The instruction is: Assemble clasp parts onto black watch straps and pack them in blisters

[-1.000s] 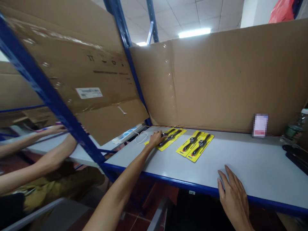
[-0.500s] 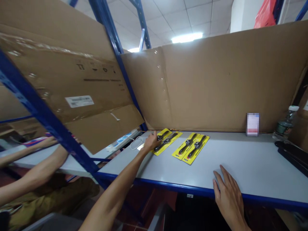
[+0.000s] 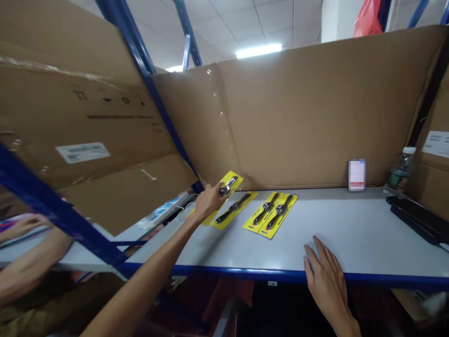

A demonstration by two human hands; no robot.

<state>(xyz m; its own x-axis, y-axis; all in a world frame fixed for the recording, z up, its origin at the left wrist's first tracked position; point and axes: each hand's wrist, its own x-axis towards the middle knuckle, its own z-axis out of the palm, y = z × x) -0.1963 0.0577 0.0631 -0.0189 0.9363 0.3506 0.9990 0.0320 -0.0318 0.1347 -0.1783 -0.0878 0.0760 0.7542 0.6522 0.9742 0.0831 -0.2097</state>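
Observation:
My left hand [image 3: 206, 202] reaches far across the grey table [image 3: 368, 238] and is closed on a yellow card holding a black tool [image 3: 226, 185], lifted off the surface. A second yellow tool card [image 3: 234, 209] lies just right of it. Two more yellow cards [image 3: 271, 214] lie side by side further right. My right hand [image 3: 324, 274] rests flat at the table's blue front edge, fingers stretched out, holding nothing.
Brown cardboard walls [image 3: 308, 112] stand behind and to the left, fixed to blue rack posts [image 3: 140, 61]. A white power strip [image 3: 161, 210] lies at the left. A water bottle [image 3: 398, 173], a black object [image 3: 417, 216] and a small card [image 3: 357, 174] stand right. Another person's arms [image 3: 24, 262] work at left.
My left hand closed on the leftmost yellow card and raised it off the table. The view swung slightly right. My right hand stayed flat at the edge.

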